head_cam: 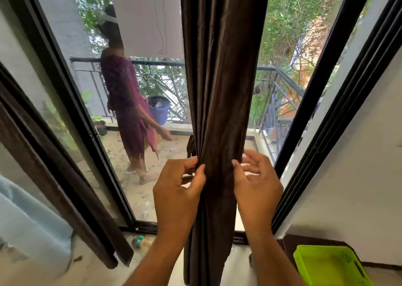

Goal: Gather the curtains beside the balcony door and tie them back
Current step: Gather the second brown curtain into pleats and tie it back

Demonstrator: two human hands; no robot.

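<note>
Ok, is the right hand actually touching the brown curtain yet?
Touching. The head view shows the right hand with its thumb pressed against the right edge of the gathered brown curtain, its other fingers spread loosely; the left hand pinches the opposite edge.

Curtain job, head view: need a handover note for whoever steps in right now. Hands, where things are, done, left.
Left hand: grips the left edge of the gathered brown curtain.
Right hand: thumb on the curtain's right edge, fingers spread behind it; grip unclear.
Curtain: bunched into one column in the balcony door opening. A dark strip, maybe the tie-back, hangs at its left side.
Done: gathered.
Left: wrap the tie around and fasten.
</note>
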